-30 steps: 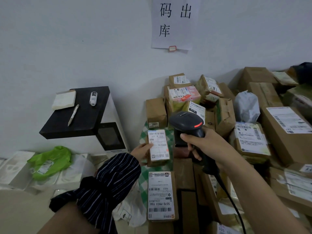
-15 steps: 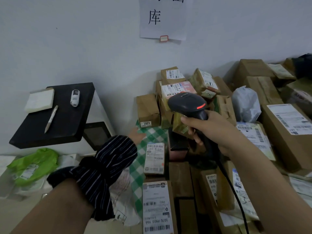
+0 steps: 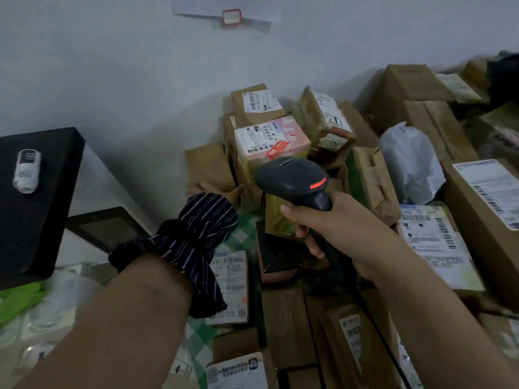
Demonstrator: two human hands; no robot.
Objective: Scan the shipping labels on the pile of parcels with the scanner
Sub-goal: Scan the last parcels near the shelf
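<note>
- Starting at your far left: one black worktop (image 3: pixel 42 220), with a small white capped tube (image 3: pixel 26 171) lying flat on it.
- Below the worktop's near edge: a green plastic bag (image 3: pixel 14 301), partly cut off by the frame.
- Your left forearm reaches forward, with a dark striped cuff (image 3: pixel 196 237) bunched at the wrist.
- Left grip (image 3: pixel 235 193): almost wholly hidden behind that cuff, at the lower edge of a plain brown parcel (image 3: pixel 209 169). You cannot tell whether it is open or closed, nor whether it touches the parcel.
- Under the cuff: a green-checked cloth (image 3: pixel 241 237), and on it one flat parcel (image 3: pixel 229 287), label face up.
- Pile of parcels (image 3: pixel 317 122): heaped against the white wall, running from the centre to your far right.
- Pink-and-white parcel (image 3: pixel 269 138): high in the pile, its barcode label turned toward you.
- Scanner (image 3: pixel 292 178): black, held up just in front of the pink-and-white parcel. Its head points away from you into the pile, and a red light is lit on its rear.
- Right grip (image 3: pixel 323 220): fingers curled tight round the scanner's handle.
- Black box (image 3: pixel 278 256): directly below the right grip, among the brown cartons.
- Scanner cable (image 3: pixel 379 332): dark, running down along your right forearm.
- White plastic mailer (image 3: pixel 410 161): crumpled, to the right of the scanner.
- Labelled carton (image 3: pixel 432 242): beside your right wrist, label face up.
- Large carton (image 3: pixel 488 192): far right, label face up, cut off by the frame edge.
</note>
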